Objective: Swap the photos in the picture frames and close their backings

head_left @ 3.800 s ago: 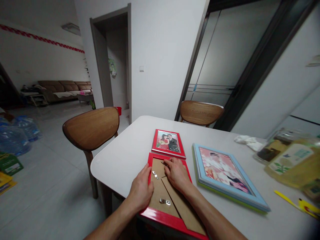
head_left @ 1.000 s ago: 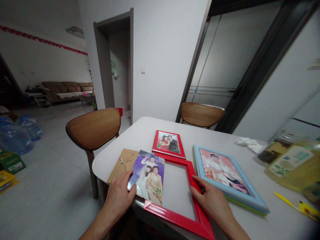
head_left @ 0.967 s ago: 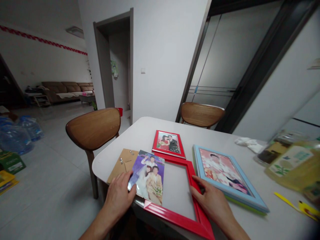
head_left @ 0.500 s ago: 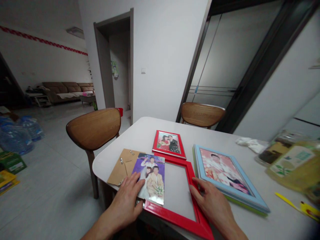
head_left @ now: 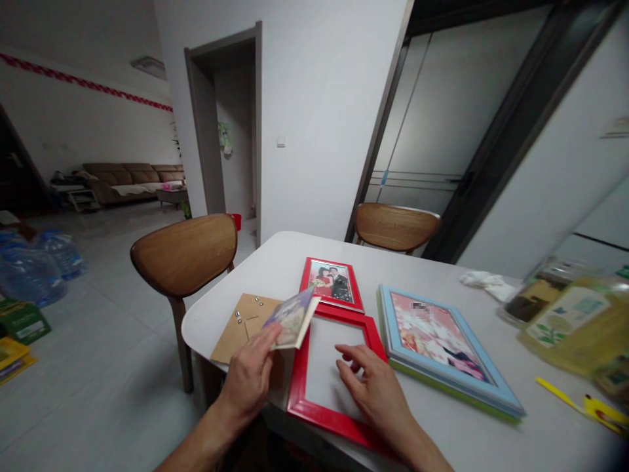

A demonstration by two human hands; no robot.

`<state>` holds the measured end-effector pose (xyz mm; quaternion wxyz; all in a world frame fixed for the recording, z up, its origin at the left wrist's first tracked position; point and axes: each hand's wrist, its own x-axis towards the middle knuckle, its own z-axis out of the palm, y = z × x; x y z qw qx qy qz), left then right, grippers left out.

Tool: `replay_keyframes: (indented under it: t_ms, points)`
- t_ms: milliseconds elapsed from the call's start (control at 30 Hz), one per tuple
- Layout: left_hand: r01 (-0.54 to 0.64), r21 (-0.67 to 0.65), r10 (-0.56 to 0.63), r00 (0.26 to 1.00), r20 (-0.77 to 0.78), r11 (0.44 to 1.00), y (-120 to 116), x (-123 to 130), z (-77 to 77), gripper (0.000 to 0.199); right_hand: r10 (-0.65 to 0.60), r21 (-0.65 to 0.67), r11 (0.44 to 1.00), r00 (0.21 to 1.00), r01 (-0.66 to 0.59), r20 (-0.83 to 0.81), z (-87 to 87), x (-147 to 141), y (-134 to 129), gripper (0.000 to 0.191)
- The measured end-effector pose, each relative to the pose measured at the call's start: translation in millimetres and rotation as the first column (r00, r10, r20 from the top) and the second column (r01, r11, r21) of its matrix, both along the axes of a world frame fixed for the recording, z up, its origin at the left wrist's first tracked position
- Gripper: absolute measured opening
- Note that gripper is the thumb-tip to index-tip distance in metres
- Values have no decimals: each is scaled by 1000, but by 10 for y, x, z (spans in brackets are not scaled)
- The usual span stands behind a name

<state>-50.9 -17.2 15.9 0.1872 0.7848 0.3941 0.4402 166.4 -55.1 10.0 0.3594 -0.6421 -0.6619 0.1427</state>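
My left hand (head_left: 253,367) grips a photo print (head_left: 293,318) by its near left edge; the print is tilted up, its right edge raised. Beneath and to the right lies a red picture frame (head_left: 301,393) with nothing but a pale surface inside its opening. Over that opening hovers my right hand (head_left: 368,377), fingers apart and holding nothing. Left of the print, partly covered by it, is a brown backing board (head_left: 230,334) with small metal clips. A smaller red framed photo (head_left: 331,282) lies just beyond the empty frame.
A stack of frames, light blue on top (head_left: 447,334), lies at the right. Farther right are a yellow bottle (head_left: 565,328), a yellow tool (head_left: 602,413) and a white cloth (head_left: 486,283). Wooden chairs stand at the left (head_left: 189,252) and far side (head_left: 398,226) of the table.
My left hand has lifted and tilted the photo print off the frame's left side. My right hand has left the frame's right edge and moved left over the opening.
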Motion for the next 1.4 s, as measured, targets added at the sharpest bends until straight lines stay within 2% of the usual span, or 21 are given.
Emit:
replay_keyframes:
  t_ms: [67,100,167,200,267,300,367,433,500,600,700,733,800,900,1067,1133,1167,1233,1267,1333,1400]
  points:
    - [-68,-187,127,939,319,980,39,25,110,30,25,9,1000,992,-25,-124,43,-53,-5,31]
    - [-51,-287,186,867,463,956,46,62,158,28,27,-6,1000,978,-29,-205,58,-88,-1,32]
    - [80,-412,259,665,700,908,16,190,221,33,-6,-86,996,911,-32,-412,66,-172,23,39]
    - [169,-435,279,556,783,884,-22,276,232,36,-41,-141,989,847,-40,-529,59,-216,43,45]
    - [342,-436,303,378,875,832,-129,463,214,40,-112,-214,973,647,-81,-754,39,-292,89,52]
    - [422,-436,311,333,890,795,-186,551,188,40,-136,-214,972,523,-92,-841,32,-313,111,51]
    - [541,-419,290,310,906,729,-276,681,113,40,-147,-171,984,303,-51,-941,38,-297,142,45]
    - [602,-409,237,347,907,686,-304,722,28,41,-146,-142,989,202,31,-969,75,-194,148,40]
    - [584,-451,208,436,876,675,-274,683,-45,47,-185,-180,983,223,42,-957,136,-24,128,41]
    - [423,-540,181,640,746,728,-213,560,-108,58,-264,-299,953,356,-47,-896,224,243,74,43]
    - [253,-517,41,870,491,817,-232,473,-118,52,-306,-389,918,484,-79,-820,252,383,45,45]
    - [213,-490,-10,923,384,846,-255,459,-117,49,-307,-400,913,514,-79,-801,244,393,47,45]
    - [162,-426,-87,978,191,890,-306,449,-121,49,-282,-390,917,566,-77,-774,211,375,67,47]
    - [171,-336,-183,983,-5,926,-354,448,-146,52,-228,-348,935,640,-66,-734,155,316,115,46]
    - [194,-281,-267,930,-252,940,-361,440,-131,48,-170,-340,934,701,-110,-692,108,282,176,44]
    - [194,-275,-275,916,-293,942,-361,442,-103,48,-138,-344,934,784,-101,-605,97,295,204,42]
    - [195,-275,-278,910,-306,941,-362,443,-91,48,-119,-337,939,850,-72,-514,93,304,221,41]
    - [200,-275,-286,901,-325,941,-362,444,-69,47,-94,-311,950,978,32,-186,92,323,259,39]
    - [201,-278,-290,897,-333,939,-362,444,-59,47,-93,-291,953,996,88,-2,96,330,276,37]
    - [200,-293,-299,889,-348,935,-364,440,-33,46,-109,-265,947,959,181,263,111,333,295,36]
    - [199,-311,-310,879,-362,929,-369,438,-2,46,-131,-272,928,908,253,398,133,318,290,37]
